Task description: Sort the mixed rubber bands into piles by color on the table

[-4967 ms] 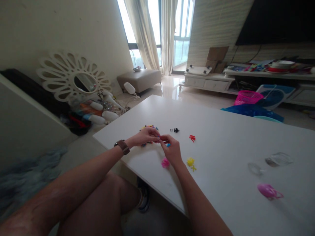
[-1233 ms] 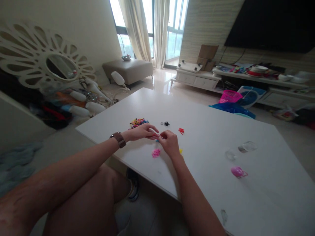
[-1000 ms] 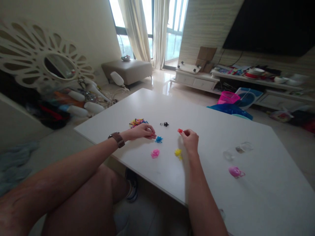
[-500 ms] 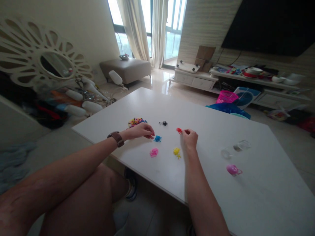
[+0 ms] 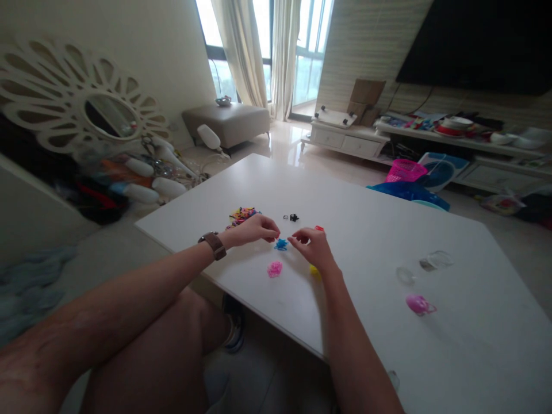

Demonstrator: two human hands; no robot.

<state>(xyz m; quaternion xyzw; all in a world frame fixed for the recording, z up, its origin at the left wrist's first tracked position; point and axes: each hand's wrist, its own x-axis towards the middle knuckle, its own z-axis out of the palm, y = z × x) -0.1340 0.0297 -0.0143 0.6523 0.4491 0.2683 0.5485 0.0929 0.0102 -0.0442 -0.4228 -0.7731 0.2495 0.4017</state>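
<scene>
Small coloured bands, resembling rubber bands, lie in colour groups on the white table [image 5: 366,241]. My left hand [image 5: 261,228] is pinched closed above the blue bands [image 5: 280,245], with a bit of red at its fingertips that looks like a red rubber band. Facing it from the right is my right hand [image 5: 313,244], thumb and forefinger slightly apart, nothing visible between them. The red bands [image 5: 319,228] show just behind the right hand, which partly hides them. Its wrist partly covers the yellow bands [image 5: 314,269]. Pink bands [image 5: 275,269] sit nearer me.
A mixed multicoloured pile [image 5: 244,215] lies behind my left hand. Black bands [image 5: 294,218] are farther back. On the right are a clear container [image 5: 436,260], a clear round lid [image 5: 406,276] and a pink object with a loop [image 5: 420,305].
My right hand has left the red bands and moved left, close to my left fingertips. The left hand stays near the blue bands. The view has shifted slightly.
</scene>
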